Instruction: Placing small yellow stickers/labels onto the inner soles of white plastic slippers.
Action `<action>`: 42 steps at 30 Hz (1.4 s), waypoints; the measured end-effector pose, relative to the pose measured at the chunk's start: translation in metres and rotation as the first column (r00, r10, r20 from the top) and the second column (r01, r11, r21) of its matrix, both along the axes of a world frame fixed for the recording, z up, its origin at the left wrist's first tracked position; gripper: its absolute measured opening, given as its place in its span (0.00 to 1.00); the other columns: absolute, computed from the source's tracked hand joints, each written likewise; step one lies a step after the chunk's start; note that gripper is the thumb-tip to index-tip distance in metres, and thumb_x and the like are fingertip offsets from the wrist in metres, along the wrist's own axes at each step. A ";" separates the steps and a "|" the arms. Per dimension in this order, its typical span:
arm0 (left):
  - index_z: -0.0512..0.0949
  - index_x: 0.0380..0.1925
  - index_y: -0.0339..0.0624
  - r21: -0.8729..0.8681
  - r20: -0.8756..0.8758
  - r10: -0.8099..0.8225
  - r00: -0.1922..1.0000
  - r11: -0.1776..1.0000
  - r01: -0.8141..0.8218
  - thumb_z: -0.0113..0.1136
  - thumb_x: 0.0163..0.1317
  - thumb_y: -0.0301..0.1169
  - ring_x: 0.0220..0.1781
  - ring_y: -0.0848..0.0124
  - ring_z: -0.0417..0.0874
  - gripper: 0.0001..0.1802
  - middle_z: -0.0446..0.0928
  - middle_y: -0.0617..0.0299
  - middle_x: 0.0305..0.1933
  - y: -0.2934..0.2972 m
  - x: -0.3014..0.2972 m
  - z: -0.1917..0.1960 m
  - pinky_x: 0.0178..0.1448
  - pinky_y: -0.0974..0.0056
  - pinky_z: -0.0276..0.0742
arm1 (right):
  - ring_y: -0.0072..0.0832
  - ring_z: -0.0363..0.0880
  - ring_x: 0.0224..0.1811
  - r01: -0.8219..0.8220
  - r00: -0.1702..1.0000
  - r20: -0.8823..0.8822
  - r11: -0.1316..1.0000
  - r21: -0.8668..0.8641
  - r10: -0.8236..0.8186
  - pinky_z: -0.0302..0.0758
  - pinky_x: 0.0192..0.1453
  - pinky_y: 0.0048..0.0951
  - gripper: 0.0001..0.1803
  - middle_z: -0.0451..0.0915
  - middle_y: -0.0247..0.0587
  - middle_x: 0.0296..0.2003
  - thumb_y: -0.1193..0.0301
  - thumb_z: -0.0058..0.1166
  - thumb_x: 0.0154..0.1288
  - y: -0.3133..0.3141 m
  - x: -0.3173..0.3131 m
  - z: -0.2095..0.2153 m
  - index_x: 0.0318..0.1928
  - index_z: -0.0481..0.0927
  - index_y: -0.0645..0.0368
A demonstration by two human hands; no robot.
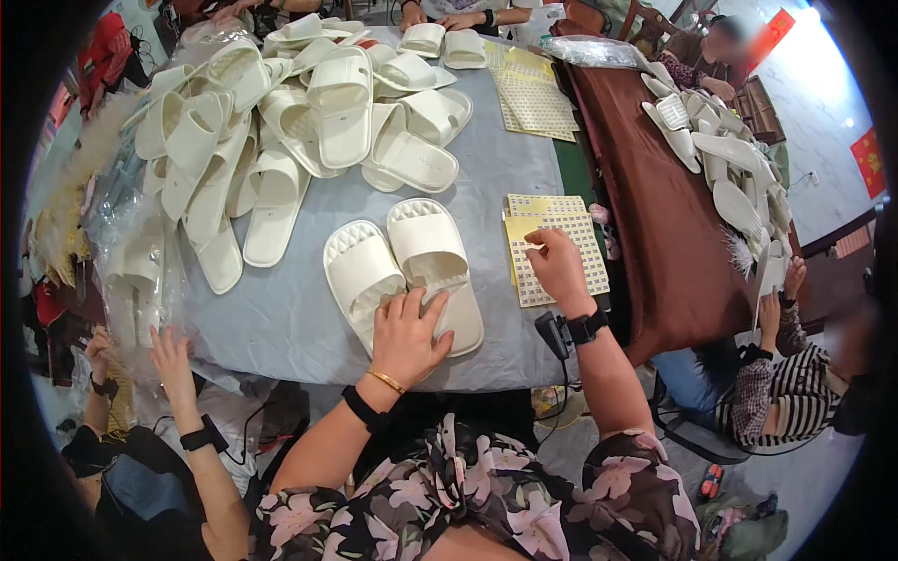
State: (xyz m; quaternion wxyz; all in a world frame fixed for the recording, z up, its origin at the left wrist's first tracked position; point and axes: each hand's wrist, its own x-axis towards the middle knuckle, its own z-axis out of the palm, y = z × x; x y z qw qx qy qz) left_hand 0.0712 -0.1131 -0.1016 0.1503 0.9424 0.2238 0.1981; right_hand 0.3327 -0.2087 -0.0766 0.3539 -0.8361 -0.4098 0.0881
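A pair of cream slide slippers lies side by side before me, soles down: the left slipper (360, 271) and the right slipper (430, 243), both with quilted insoles. My left hand (410, 335) rests across their heel ends, fingers spread, touching both without gripping. Over the yellow sheet of small printed stickers (585, 252), right of the slippers, is my right hand (561, 266). Its fingers are curled, with thumb and forefinger drawn together near the sheet's left part. Whatever is between those fingertips is too small to make out.
A heap of cream slippers (341, 103) covers the far left of the grey-covered table (505, 360). More sticker sheets (533, 98) lie at the far edge. A brown-covered table (655, 215) at right bears more slippers. Co-workers' hands (173, 365) work at left, right and far side.
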 end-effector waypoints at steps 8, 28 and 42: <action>0.74 0.59 0.48 -0.027 -0.003 0.028 1.000 0.999 -0.028 0.62 0.51 0.46 0.57 0.55 0.70 0.33 0.71 0.52 0.56 0.001 0.001 -0.001 0.62 0.49 0.62 | 0.46 0.80 0.45 -0.045 0.995 0.077 0.988 -0.150 0.057 0.77 0.49 0.41 0.12 0.78 0.51 0.42 0.74 0.59 0.56 0.016 0.017 -0.037 0.43 0.81 0.61; 0.73 0.57 0.38 -0.002 0.033 0.037 0.999 0.999 -0.037 0.64 0.50 0.44 0.56 0.59 0.71 0.34 0.71 0.54 0.54 -0.001 -0.002 0.003 0.66 0.51 0.62 | 0.52 0.77 0.43 -0.004 0.987 0.159 0.980 -0.200 0.037 0.77 0.48 0.45 0.12 0.74 0.53 0.42 0.76 0.60 0.56 0.018 0.005 -0.036 0.42 0.77 0.62; 0.73 0.57 0.39 -0.021 0.052 0.037 0.998 0.999 -0.036 0.64 0.51 0.44 0.57 0.57 0.71 0.34 0.71 0.53 0.55 0.000 -0.003 -0.003 0.66 0.49 0.61 | 0.51 0.76 0.45 0.011 0.989 0.148 0.989 -0.148 0.011 0.76 0.50 0.44 0.10 0.75 0.54 0.42 0.75 0.60 0.56 0.020 0.004 -0.037 0.39 0.79 0.62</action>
